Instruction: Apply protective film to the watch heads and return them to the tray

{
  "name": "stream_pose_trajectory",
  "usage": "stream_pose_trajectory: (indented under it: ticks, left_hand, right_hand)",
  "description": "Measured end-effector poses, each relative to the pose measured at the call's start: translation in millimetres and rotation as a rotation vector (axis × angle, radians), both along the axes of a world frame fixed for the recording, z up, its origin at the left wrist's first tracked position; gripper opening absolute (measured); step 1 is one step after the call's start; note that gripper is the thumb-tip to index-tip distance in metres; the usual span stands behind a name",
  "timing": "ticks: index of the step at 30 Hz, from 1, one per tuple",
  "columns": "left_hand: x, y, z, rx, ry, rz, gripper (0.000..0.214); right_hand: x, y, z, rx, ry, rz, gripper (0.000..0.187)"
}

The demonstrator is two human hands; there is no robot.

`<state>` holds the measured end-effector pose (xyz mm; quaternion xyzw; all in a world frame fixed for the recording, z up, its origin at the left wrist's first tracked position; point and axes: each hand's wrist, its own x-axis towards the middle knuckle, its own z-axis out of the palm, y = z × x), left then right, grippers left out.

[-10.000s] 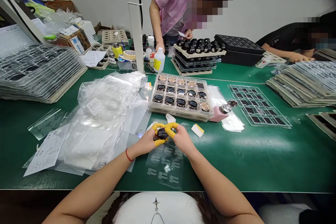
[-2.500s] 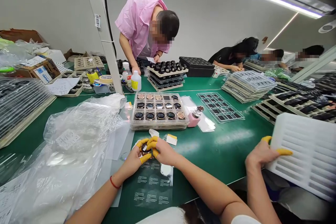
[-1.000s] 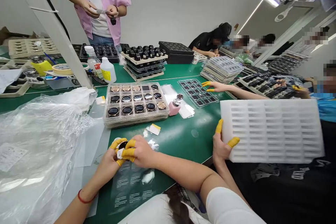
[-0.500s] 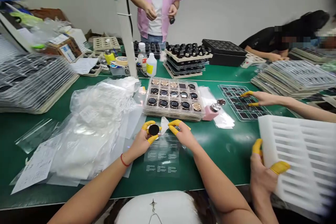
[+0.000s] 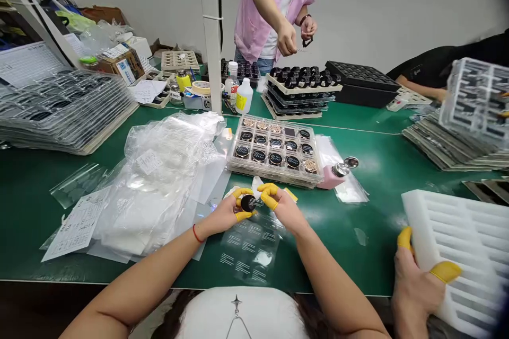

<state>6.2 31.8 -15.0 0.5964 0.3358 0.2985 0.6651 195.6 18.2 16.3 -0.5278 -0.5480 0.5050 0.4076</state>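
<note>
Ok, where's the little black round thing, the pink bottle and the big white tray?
black disc (image 5: pixel 248 202): head view, middle of its dark face.
pink bottle (image 5: pixel 326 180): head view, on its pink body.
white foam tray (image 5: pixel 469 233): head view, on its slotted top.

Seen from across the table, this worker wears yellow rubber finger cots (image 5: pixel 243 191) rolled over the thumb and first fingertips of the left hand (image 5: pixel 226 213) and of the right hand (image 5: pixel 284 206); the other fingers are uncovered. A thin red cord bracelet (image 5: pixel 195 233) circles the left wrist. Both forearms (image 5: pixel 159 270) are bare, with no sleeves in sight. At the bottom centre of the frame a white top (image 5: pixel 254 312) shows, with a small silver four-pointed star pendant (image 5: pixel 236 304) hanging against it and hair (image 5: pixel 175 323) falling on either side.
</note>
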Motion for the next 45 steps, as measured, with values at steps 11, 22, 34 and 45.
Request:
stream_pose_trajectory:
  ticks: [11,22,34,45]
  left_hand:
    - [2,-4,-0.3,-0.056,-0.055,-0.061,0.051]
    - [2,-4,0.2,-0.051,-0.067,-0.079,0.052]
    - [3,-4,-0.7,-0.085,-0.076,-0.067,0.049]
    - [4,0,-0.7,-0.080,-0.002,-0.021,0.050]
  right_hand:
    - [-14,-2,-8.9,-0.002,-0.073,0.019,0.015]
    - [-13,-4,-5.5,0.051,-0.200,0.016,0.010]
    - [-9,-6,-4.3,0.305,-0.545,0.031,0.020]
    - [70,-3,-39.1,0.042,-1.156,-0.266,0.020]
